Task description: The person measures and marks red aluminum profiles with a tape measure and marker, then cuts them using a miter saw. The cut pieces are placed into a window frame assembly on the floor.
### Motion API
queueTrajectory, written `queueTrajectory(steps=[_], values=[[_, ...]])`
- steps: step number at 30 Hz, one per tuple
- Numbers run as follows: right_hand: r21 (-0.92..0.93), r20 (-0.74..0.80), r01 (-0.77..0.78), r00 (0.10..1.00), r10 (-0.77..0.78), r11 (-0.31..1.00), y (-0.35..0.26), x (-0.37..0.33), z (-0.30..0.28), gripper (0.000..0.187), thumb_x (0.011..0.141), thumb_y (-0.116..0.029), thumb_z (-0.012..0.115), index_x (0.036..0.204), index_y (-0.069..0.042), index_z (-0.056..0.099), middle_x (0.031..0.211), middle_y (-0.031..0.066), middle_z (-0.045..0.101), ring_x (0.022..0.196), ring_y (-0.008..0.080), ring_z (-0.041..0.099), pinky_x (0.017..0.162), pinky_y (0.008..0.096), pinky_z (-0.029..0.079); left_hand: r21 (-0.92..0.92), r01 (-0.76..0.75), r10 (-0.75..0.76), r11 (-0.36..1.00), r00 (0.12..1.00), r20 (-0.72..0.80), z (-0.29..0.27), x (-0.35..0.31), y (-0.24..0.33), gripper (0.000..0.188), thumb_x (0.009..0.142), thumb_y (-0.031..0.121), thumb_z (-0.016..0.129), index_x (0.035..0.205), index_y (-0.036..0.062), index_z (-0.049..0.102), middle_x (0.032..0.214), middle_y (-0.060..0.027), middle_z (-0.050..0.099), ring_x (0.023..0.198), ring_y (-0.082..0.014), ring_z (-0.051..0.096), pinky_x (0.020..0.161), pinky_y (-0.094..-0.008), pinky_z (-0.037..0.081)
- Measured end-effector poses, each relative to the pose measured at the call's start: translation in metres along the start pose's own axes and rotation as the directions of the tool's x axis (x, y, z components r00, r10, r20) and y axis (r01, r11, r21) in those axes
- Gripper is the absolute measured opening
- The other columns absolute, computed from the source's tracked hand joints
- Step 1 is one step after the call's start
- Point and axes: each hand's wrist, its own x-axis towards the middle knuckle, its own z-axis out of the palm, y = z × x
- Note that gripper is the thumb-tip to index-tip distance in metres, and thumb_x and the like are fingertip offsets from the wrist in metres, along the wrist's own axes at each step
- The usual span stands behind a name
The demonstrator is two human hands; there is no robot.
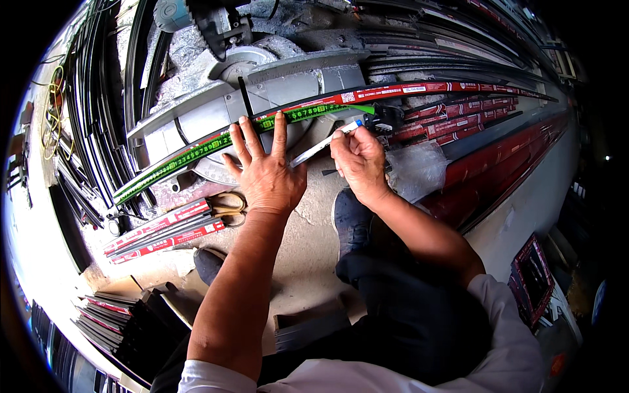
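A long dark profile strip with a red printed film (pixel 419 88) lies across the grey bed of a mitre saw (pixel 268 85). Along its near side runs a green tape measure blade (pixel 154 173) with black markings. My left hand (pixel 270 180) rests over both, fingers spread and fingertips pressing on the blade and strip. Just right of it, my right hand (pixel 360 160) is closed around a white pen (pixel 318 149) with a blue end, held slantwise below the blade. A dark object (pixel 379 123) sits by the blade's right end; I cannot tell whether it is the tape case.
The saw's toothed disc (pixel 213 33) stands raised beyond the strip. Black profiles (pixel 98 85) pile up at left, and red-filmed bundles (pixel 468 114) lie at right. Scissors with tan handles (pixel 229 204) lie beside short red-labelled pieces (pixel 167 242). My shoe (pixel 352 223) is below my right hand.
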Motion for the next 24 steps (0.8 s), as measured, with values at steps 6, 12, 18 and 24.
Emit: queueTrajectory(steps=[6,12,18,24], values=[[-0.063,0.092,0.094,0.992,-0.088,0.994,0.0,-0.003,0.015,0.008,0.103,-0.007,0.069,0.102,-0.003,0.062,0.08,-0.0047,0.064,0.07,-0.0002,0.056,0.059,0.0203,0.046,-0.025,0.005,-0.004,1.0,1.0,0.023,-0.002,-0.001,-0.002,0.097,0.085,0.039,0.077,0.169,0.033,0.029,0.173,-0.0301,0.012,0.161,-0.0507,0.009,0.119,-0.0751,0.018],[-0.086,0.287,0.1,0.955,-0.072,0.991,0.0,0.004,0.017,0.011,0.106,-0.012,0.067,0.112,-0.004,0.063,0.081,-0.0049,0.061,0.067,0.0005,0.054,0.056,0.0198,0.043,-0.049,-0.015,0.013,0.999,0.999,-0.034,0.006,-0.001,-0.006,0.096,0.085,0.038,0.076,0.169,0.034,0.028,0.173,-0.0316,0.011,0.161,-0.0518,0.008,0.117,-0.0783,0.017],[-0.158,0.136,0.266,0.96,-0.246,0.951,-0.019,0.023,0.02,0.009,0.1,-0.007,0.069,0.106,-0.002,0.064,0.076,-0.0025,0.065,0.068,0.0021,0.059,0.06,0.0226,0.048,-0.024,-0.007,0.007,1.0,1.0,0.023,-0.001,-0.001,-0.002,0.092,0.089,0.038,0.071,0.169,0.033,0.028,0.173,-0.0311,0.011,0.161,-0.0514,0.008,0.119,-0.0757,0.017],[-0.16,0.302,0.329,0.914,-0.271,0.931,-0.036,0.064,0.031,0.013,0.103,-0.01,0.07,0.111,-0.002,0.062,0.093,-0.0006,0.066,0.082,0.0039,0.061,0.072,0.0215,0.051,-0.029,-0.018,0.017,0.999,1.0,-0.005,0.003,-0.002,-0.005,0.09,0.088,0.037,0.071,0.168,0.0306,0.03,0.172,-0.0318,0.011,0.16,-0.0521,0.008,0.117,-0.0789,0.017]])
